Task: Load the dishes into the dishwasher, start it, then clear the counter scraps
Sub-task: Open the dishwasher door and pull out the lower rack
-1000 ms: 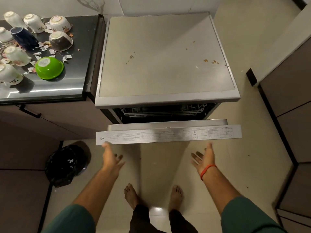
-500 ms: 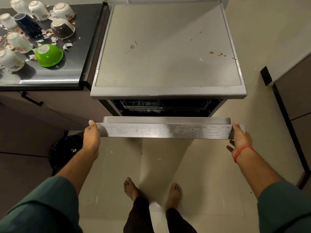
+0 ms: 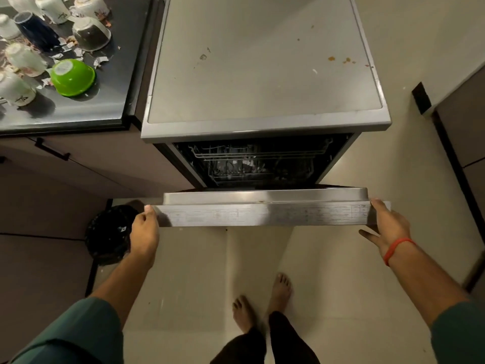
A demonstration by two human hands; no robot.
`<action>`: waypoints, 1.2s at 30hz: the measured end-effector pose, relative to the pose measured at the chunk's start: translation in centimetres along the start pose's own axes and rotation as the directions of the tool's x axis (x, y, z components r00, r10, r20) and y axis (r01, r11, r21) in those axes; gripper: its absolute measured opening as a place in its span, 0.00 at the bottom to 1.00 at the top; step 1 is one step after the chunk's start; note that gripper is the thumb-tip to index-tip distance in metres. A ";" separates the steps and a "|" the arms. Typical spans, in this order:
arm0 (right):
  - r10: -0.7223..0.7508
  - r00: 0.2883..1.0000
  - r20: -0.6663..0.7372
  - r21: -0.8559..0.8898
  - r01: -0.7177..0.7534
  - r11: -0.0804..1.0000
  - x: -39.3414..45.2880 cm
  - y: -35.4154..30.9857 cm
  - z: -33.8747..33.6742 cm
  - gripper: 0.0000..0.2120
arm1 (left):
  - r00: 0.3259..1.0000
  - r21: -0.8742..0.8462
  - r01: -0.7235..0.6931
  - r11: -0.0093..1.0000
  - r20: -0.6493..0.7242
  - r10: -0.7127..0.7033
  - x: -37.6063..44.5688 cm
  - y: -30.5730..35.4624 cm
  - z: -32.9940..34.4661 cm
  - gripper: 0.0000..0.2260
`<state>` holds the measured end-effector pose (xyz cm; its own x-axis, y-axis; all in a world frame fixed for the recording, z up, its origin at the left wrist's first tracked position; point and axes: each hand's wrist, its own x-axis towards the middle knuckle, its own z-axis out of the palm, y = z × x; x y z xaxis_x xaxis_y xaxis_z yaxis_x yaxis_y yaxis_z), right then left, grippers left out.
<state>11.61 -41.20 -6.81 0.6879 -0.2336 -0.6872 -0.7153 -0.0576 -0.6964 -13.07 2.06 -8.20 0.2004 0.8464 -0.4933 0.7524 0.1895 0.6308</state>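
Note:
The grey dishwasher [image 3: 262, 74] stands in the middle with its steel door [image 3: 262, 215] tilted partly open toward me. My left hand [image 3: 144, 232] grips the door's left end and my right hand [image 3: 388, 227], with a red band at the wrist, grips its right end. Wire racks [image 3: 257, 158] show in the dark opening. On the dark counter [image 3: 110, 101] at the upper left stand several upturned white cups [image 3: 23, 59], a dark blue cup [image 3: 36, 30], a brownish bowl [image 3: 90, 34] and a green bowl [image 3: 72, 77], with paper scraps [image 3: 101, 60] among them.
A black bin [image 3: 110, 240] sits on the floor left of the door, below the brown cabinet fronts [image 3: 105, 164]. More cabinets [image 3: 467, 143] line the right side. My bare feet [image 3: 262, 300] stand on the pale tiles just below the door. Small crumbs dot the dishwasher top.
Both hands went from open below the door to gripping its two ends. The door has swung further down and outward, showing more of the racks inside.

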 end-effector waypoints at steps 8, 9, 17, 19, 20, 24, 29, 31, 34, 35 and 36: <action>0.029 0.999 -0.027 -0.055 -0.031 0.998 -0.9 3.9 -2.0 0.17 | 0.998 0.034 -0.038 0.999 0.056 0.036 -0.7 -4.8 -0.4 0.30; 0.033 0.999 -0.037 -0.070 -0.035 0.997 -1.0 4.0 -2.1 0.18 | 0.997 0.031 -0.050 0.998 0.054 0.048 -0.9 -5.3 -0.3 0.30; 0.075 0.994 -0.081 -0.111 -0.083 0.990 -1.3 7.1 -3.6 0.17 | 0.994 -0.016 -0.092 0.996 0.065 0.093 -2.5 -10.1 -0.3 0.27; 0.083 0.993 -0.079 -0.083 -0.090 0.992 -1.4 8.4 -4.0 0.18 | 0.993 -0.044 -0.074 0.996 0.088 0.078 -3.0 -11.1 0.0 0.25; 0.088 0.993 -0.077 -0.054 -0.092 0.994 -1.5 9.1 -4.1 0.18 | 0.994 -0.061 -0.049 0.997 0.093 0.054 -3.3 -11.7 0.1 0.25; 0.145 0.987 -0.072 0.112 -0.137 0.984 -2.2 11.3 -4.0 0.23 | 0.996 -0.116 0.049 0.992 0.080 -0.040 -4.1 -14.0 1.1 0.28; 0.265 0.962 -0.060 0.299 -0.236 0.925 -4.3 13.5 -2.9 0.33 | 0.975 -0.267 0.222 0.938 0.035 -0.221 -5.9 -14.4 2.7 0.22; 0.318 0.948 0.017 0.356 -0.303 0.884 -5.9 14.3 -1.6 0.37 | 0.942 -0.405 0.334 0.851 0.121 -0.313 -7.7 -13.9 3.4 0.25; 0.355 0.921 0.159 0.394 -0.389 0.833 -9.2 15.2 1.4 0.28 | 0.853 -0.487 0.516 0.705 0.367 -0.371 -11.9 -12.6 5.2 0.31; 0.363 0.912 0.193 0.396 -0.411 0.821 -10.2 15.5 2.5 0.27 | 0.823 -0.488 0.558 0.672 0.433 -0.368 -13.5 -11.9 6.1 0.32; 0.377 0.900 0.218 0.403 -0.435 0.805 -11.0 15.7 3.8 0.29 | 0.796 -0.492 0.592 0.638 0.483 -0.365 -14.9 -11.0 7.0 0.34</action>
<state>-6.71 -35.88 -11.01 0.3765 -0.0206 -0.9262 -0.8254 0.4464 -0.3455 -19.95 -16.12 -12.00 0.1878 0.3640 -0.9123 0.2898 0.8669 0.4056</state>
